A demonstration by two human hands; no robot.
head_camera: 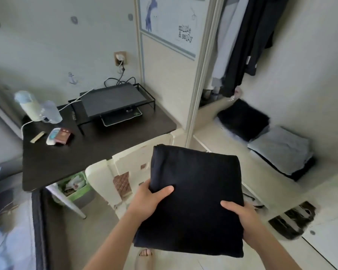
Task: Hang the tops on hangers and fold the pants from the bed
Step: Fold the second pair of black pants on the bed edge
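A desk [98, 152] edge is found at left; a wardrobe shelf [209, 131] with 2 folded stacks [281, 151] is found at right. The folded pants [195, 191] are held between them, off any surface. They are grasped at the near side edges by the left hand [150, 199] and right hand [242, 217], thumbs on top. The long axis is pointed away from the person.

We see a dark desk [86, 158] bearing a wire stand [75, 112], a bottle [28, 106] and a cup [51, 112] — folded stacks [281, 151] lie on the closet shelf [219, 133].

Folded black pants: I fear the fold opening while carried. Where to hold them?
Likely their near corners, one from each side, fingers under, thumbs on top as the left hand and right hand show: the folded black pants are flat and limp.
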